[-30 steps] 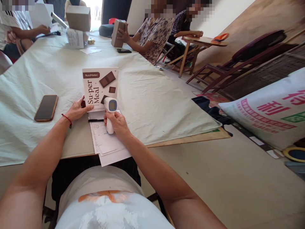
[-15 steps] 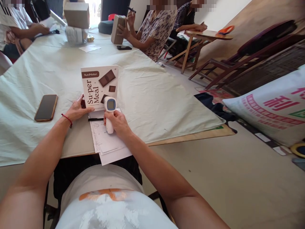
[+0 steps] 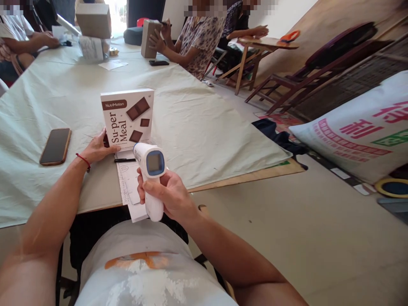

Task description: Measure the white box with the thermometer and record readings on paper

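Observation:
A white and brown "Su-per Meal" box (image 3: pixel 127 119) stands upright on the cloth-covered table (image 3: pixel 197 140). My left hand (image 3: pixel 99 146) grips its lower left corner, thumb on the front and fingers behind. In my right hand (image 3: pixel 170 191) is a white infrared thermometer (image 3: pixel 154 180), its blue-framed screen facing me and its nose toward the box. The thermometer is held up, apart from the box. Printed papers (image 3: pixel 126 182) lie at the table's edge, partly hidden by my right hand. Across them rests a black pen (image 3: pixel 124 160).
A phone (image 3: pixel 55 146) lies left of my left hand. Across the table a co-worker (image 3: pixel 197 42) holds a cardboard box (image 3: pixel 149 39); stacked boxes (image 3: pixel 93 21) stand at far left. A white printed sack (image 3: pixel 357 127) and a wooden chair (image 3: pixel 306 76) are on the right.
My right hand has pulled the thermometer back from the box, toward me and slightly right. More of the box front shows. My left hand keeps its hold; the view has shifted slightly.

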Action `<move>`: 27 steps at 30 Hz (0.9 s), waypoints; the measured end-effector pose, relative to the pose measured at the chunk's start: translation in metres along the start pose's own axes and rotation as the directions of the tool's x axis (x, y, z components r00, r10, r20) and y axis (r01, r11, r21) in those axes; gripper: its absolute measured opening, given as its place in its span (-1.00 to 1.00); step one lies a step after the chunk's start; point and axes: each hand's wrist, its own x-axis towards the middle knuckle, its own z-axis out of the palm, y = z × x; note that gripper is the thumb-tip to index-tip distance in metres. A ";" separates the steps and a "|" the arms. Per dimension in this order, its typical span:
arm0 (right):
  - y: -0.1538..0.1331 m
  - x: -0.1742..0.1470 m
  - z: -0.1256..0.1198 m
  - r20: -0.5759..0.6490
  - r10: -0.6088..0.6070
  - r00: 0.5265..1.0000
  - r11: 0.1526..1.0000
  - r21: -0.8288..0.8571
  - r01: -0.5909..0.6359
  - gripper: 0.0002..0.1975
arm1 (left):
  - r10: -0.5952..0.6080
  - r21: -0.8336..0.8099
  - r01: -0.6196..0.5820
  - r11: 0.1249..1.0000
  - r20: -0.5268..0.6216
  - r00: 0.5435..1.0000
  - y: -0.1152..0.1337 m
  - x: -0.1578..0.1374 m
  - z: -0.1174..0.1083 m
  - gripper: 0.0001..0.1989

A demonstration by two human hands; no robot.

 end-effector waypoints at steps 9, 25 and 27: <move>-0.032 -0.011 -0.020 -0.001 -0.089 0.996 0.974 -0.211 0.086 -0.58 | -0.023 0.072 0.022 0.997 0.021 1.000 0.005 -0.001 -0.003 -0.23; -0.046 0.074 -0.113 0.008 -0.357 0.934 -0.198 -0.978 -0.067 -0.85 | -0.044 0.043 0.044 0.998 0.003 0.999 0.008 -0.002 0.001 -0.15; -0.037 0.076 -0.094 0.134 -0.232 0.964 -0.155 -0.983 0.099 -0.83 | -0.072 0.046 0.075 0.996 -0.047 0.996 0.008 -0.001 0.001 -0.15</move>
